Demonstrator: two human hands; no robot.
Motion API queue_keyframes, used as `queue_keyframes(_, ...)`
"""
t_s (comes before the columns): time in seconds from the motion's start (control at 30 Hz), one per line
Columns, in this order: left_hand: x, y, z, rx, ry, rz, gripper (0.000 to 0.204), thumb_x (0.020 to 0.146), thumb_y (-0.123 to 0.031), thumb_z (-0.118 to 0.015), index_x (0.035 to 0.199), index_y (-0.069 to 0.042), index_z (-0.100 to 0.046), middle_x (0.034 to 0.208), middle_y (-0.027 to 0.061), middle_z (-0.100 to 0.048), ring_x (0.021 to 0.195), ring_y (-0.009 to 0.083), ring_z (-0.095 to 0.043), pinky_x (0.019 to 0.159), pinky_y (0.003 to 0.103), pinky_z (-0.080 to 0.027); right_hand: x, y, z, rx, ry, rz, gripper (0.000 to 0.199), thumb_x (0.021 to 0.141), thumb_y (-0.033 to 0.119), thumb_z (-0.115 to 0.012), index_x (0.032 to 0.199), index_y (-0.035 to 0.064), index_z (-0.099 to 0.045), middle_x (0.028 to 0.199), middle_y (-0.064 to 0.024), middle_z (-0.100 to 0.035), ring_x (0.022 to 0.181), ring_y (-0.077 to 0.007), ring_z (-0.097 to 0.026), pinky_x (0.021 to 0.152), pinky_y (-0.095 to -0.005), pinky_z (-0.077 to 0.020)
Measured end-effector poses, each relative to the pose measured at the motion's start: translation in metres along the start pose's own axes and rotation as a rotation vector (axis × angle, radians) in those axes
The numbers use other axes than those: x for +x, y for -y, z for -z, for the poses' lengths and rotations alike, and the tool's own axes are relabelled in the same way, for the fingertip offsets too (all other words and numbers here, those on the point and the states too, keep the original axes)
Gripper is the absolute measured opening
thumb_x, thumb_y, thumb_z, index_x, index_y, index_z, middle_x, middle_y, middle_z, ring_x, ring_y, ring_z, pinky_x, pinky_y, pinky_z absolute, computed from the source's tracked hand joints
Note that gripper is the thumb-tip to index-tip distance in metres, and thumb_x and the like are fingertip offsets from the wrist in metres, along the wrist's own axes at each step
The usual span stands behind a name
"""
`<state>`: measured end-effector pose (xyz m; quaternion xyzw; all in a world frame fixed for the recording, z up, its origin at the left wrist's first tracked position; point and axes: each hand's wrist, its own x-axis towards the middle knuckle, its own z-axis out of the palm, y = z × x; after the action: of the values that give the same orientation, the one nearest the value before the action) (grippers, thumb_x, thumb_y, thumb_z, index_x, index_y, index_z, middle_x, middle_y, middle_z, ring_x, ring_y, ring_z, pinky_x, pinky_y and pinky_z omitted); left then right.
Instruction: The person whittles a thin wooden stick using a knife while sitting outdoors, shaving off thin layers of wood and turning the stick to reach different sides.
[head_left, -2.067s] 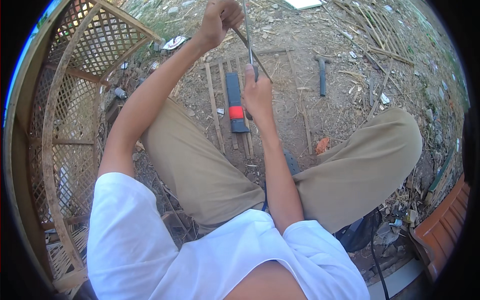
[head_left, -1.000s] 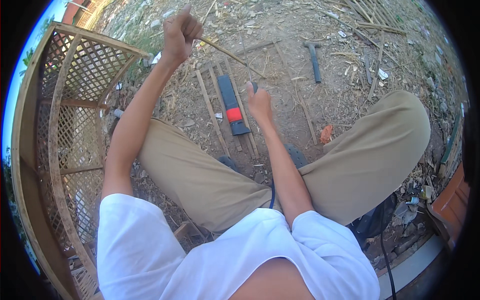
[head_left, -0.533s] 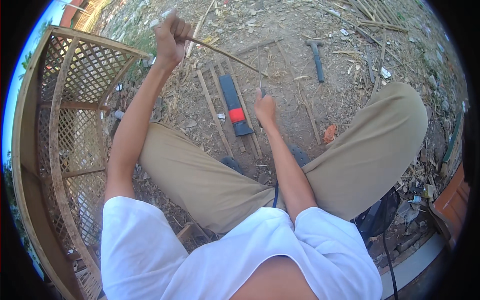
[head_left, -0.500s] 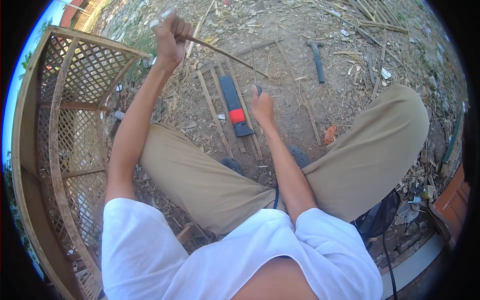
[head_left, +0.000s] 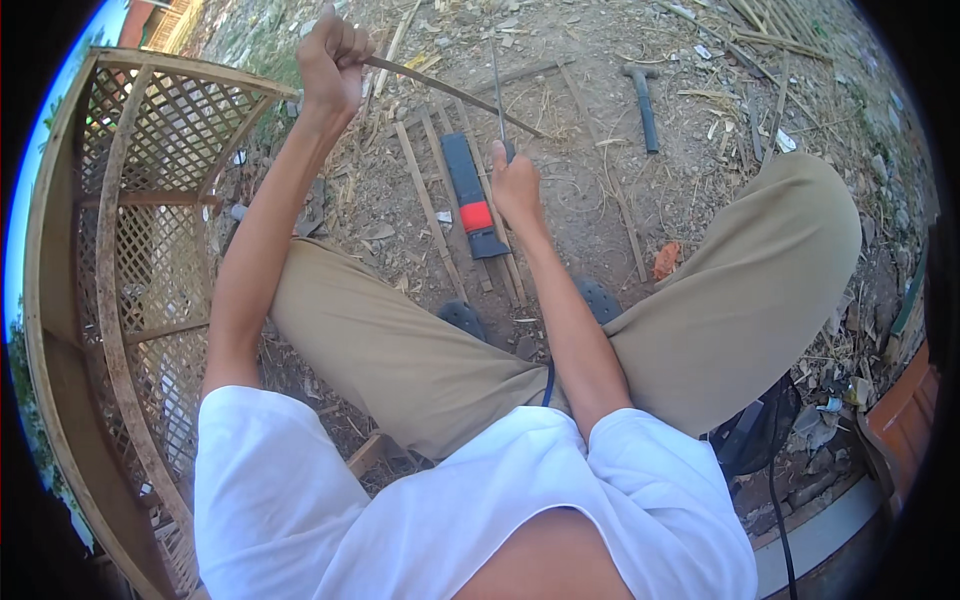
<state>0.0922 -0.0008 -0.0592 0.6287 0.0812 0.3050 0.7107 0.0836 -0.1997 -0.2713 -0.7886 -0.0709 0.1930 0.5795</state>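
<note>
Two hands working one thin bamboo strip (head_left: 455, 95), left hand (head_left: 333, 52) clenching its raised end, right hand (head_left: 515, 185) gripping a thin blade (head_left: 496, 85) crossing it, black-and-red sheath (head_left: 471, 195) lying on dirt just beside, hammer (head_left: 642, 100) well apart.

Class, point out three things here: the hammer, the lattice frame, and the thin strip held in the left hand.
hammer (head_left: 645, 105), head view, on its handle
lattice frame (head_left: 150, 135), head view, on its woven panel
thin strip (head_left: 450, 93), head view, mid-length
</note>
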Motion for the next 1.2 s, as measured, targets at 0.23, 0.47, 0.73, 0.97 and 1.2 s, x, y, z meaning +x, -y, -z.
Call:
queue_keyframes(0.23, -0.008, -0.007, -0.014, 0.002, 0.032, -0.004, 0.052, 0.108, -0.030, -0.048, 0.063, -0.016, -0.026, 0.061, -0.0023, -0.019, 0.060, 0.0125, -0.019, 0.064, 0.032, -0.025, -0.027, 0.073, -0.006, 0.171, 0.127, 0.135, 0.054, 0.105, 0.038, -0.055, 0.085, -0.0107, -0.067, 0.084, -0.0373, -0.066, 0.088, -0.0568, -0.066, 0.080, -0.0598, -0.0507)
queue_keyframes(0.47, 0.000, 0.001, -0.005, -0.067, 0.051, 0.046, 0.053, 0.109, -0.031, -0.047, 0.062, -0.017, -0.026, 0.061, -0.0016, -0.019, 0.060, 0.0132, -0.019, 0.063, 0.033, -0.025, 0.016, -0.057, 0.000, -0.064, -0.043, -0.081, 0.056, 0.104, 0.040, -0.055, 0.089, -0.0116, -0.069, 0.087, -0.0379, -0.067, 0.089, -0.0551, -0.067, 0.080, -0.0595, -0.0511)
queue_keyframes(0.73, 0.003, -0.005, -0.011, -0.023, 0.048, 0.022, 0.055, 0.109, -0.032, -0.047, 0.062, -0.016, -0.024, 0.060, -0.0017, -0.017, 0.060, 0.0132, -0.018, 0.063, 0.032, -0.024, -0.004, 0.010, -0.013, 0.057, 0.067, 0.125, 0.056, 0.104, 0.041, -0.055, 0.090, -0.0111, -0.068, 0.086, -0.0380, -0.067, 0.090, -0.0550, -0.067, 0.081, -0.0594, -0.0515)
queue_keyframes(0.97, 0.023, 0.010, 0.033, -0.090, -0.036, 0.056, 0.056, 0.107, -0.033, -0.048, 0.059, -0.017, -0.025, 0.056, -0.0015, -0.018, 0.055, 0.0133, -0.019, 0.059, 0.032, -0.026, 0.009, -0.097, 0.000, -0.202, -0.051, -0.147, 0.059, 0.104, 0.044, -0.055, 0.090, -0.0113, -0.070, 0.091, -0.0380, -0.068, 0.093, -0.0555, -0.067, 0.083, -0.0598, -0.0525)
queue_keyframes(1.2, 0.042, 0.017, 0.067, -0.085, -0.118, 0.083, 0.055, 0.108, -0.035, -0.044, 0.060, -0.018, -0.024, 0.057, -0.0017, -0.018, 0.055, 0.0144, -0.020, 0.060, 0.034, -0.026, 0.008, -0.057, -0.017, -0.178, 0.027, -0.013, 0.060, 0.103, 0.046, -0.055, 0.090, -0.0104, -0.071, 0.094, -0.0380, -0.068, 0.095, -0.0548, -0.067, 0.084, -0.0590, -0.0536)
